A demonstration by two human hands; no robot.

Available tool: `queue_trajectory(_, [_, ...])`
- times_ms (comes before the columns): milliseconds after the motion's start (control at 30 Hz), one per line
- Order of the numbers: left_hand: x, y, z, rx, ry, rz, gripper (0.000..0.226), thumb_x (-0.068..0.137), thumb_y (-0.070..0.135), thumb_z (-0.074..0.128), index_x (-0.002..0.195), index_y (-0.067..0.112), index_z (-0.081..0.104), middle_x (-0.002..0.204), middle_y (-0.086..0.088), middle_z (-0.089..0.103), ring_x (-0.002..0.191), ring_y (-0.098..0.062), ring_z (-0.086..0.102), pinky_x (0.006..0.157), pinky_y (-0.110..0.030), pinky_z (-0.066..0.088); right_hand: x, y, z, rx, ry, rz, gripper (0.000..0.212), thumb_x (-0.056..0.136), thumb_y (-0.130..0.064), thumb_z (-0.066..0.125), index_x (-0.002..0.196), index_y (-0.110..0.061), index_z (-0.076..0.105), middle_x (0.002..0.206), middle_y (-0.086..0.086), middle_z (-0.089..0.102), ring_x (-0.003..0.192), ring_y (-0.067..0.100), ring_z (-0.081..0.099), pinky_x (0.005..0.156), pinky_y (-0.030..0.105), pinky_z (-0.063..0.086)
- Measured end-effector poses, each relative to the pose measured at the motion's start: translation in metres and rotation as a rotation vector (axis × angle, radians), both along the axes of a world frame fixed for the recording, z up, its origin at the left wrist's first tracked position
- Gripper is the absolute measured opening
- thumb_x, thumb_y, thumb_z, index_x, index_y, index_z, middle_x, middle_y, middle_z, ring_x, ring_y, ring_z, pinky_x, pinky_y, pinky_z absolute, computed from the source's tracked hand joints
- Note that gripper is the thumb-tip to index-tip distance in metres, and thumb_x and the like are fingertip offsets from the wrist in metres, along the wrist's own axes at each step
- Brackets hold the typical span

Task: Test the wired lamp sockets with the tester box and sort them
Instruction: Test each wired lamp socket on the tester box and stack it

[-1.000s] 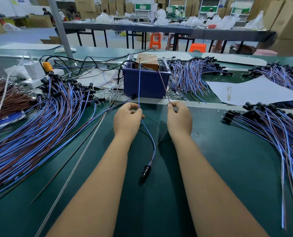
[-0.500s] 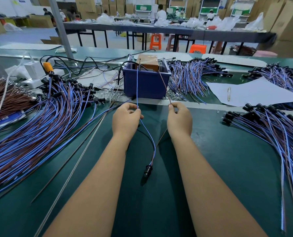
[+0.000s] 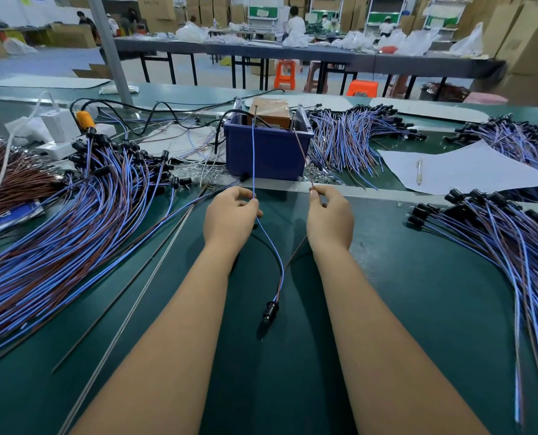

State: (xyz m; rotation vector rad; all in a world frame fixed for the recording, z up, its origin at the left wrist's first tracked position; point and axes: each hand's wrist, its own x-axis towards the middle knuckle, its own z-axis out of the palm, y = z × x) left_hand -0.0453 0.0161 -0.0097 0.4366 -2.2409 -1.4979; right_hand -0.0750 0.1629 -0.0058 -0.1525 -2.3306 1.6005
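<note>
A black lamp socket (image 3: 270, 310) hangs low over the green table between my forearms. Two wires rise from it. My left hand (image 3: 230, 215) pinches the blue wire (image 3: 253, 158), whose tip reaches up to the blue tester box (image 3: 267, 149). My right hand (image 3: 330, 215) pinches the brown wire (image 3: 300, 149), which also runs up to the box's top. A brown block sits inside the box.
A large pile of wired sockets (image 3: 73, 221) spreads at the left, another pile (image 3: 506, 233) at the right, and a third (image 3: 355, 136) behind the box. White paper with a pen (image 3: 419, 171) lies right. Two thin rods (image 3: 129, 293) lie diagonally at left.
Both hands hold the same wires at nearly the same spot. The socket has hardly shifted.
</note>
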Motion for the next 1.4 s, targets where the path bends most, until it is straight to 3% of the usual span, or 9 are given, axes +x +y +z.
queue_trajectory(467, [-0.0053,-0.0055,-0.0022,-0.034,0.025,-0.028,0.01,0.088,0.025,0.06,0.082,0.033,0.062,0.062,0.02,0.069,0.05,0.006,0.052,0.06,-0.024,0.04,-0.002,-0.0009,-0.0034,0.048,0.015,0.043,0.023,0.099,-0.033,0.049,0.113,-0.034,0.067,0.097,-0.014,0.061,0.084,0.011,0.052,0.071,0.025,0.035])
queue_trajectory(800, [-0.0046,-0.0055,-0.0024,-0.039,0.024,-0.034,0.009,0.088,0.026,0.06,0.083,0.033,0.063,0.063,0.018,0.069,0.052,0.005,0.054,0.061,-0.024,0.042,-0.0009,-0.0025,-0.0031,0.079,0.001,0.08,0.024,0.098,-0.035,0.05,0.116,-0.035,0.066,0.109,-0.01,0.068,0.098,0.017,0.06,0.074,0.028,0.043])
queue_trajectory(933, [-0.0043,-0.0053,-0.0027,-0.051,0.029,-0.026,0.009,0.088,0.027,0.061,0.083,0.034,0.063,0.062,0.02,0.069,0.062,0.001,0.059,0.065,-0.025,0.045,0.0,-0.0023,-0.0026,0.082,-0.001,0.085,0.025,0.097,-0.036,0.051,0.116,-0.036,0.067,0.109,-0.012,0.068,0.098,0.015,0.06,0.074,0.028,0.043])
queue_trajectory(1033, [-0.0045,-0.0045,-0.003,-0.038,0.032,-0.025,0.008,0.087,0.026,0.061,0.085,0.033,0.064,0.063,0.02,0.069,0.058,0.003,0.056,0.063,-0.025,0.042,0.0013,-0.0023,-0.0021,0.086,-0.001,0.095,0.026,0.097,-0.038,0.051,0.117,-0.037,0.067,0.106,-0.012,0.069,0.096,0.014,0.061,0.072,0.027,0.042])
queue_trajectory(1200, [-0.0038,-0.0048,-0.0027,-0.05,0.033,-0.023,0.008,0.087,0.027,0.061,0.084,0.034,0.064,0.063,0.02,0.069,0.06,0.0,0.058,0.065,-0.027,0.047,0.0027,-0.0021,0.0,0.099,0.002,0.106,0.027,0.097,-0.039,0.051,0.12,-0.036,0.067,0.109,-0.011,0.069,0.099,0.015,0.061,0.08,0.033,0.051])
queue_trajectory(1400, [-0.0042,-0.0047,-0.0024,-0.054,0.027,-0.022,0.007,0.088,0.028,0.061,0.084,0.034,0.064,0.063,0.02,0.069,0.056,0.006,0.055,0.063,-0.025,0.041,0.0041,-0.0022,0.0012,0.105,-0.003,0.107,0.027,0.097,-0.039,0.051,0.12,-0.037,0.066,0.109,-0.011,0.069,0.1,0.016,0.06,0.085,0.037,0.052])
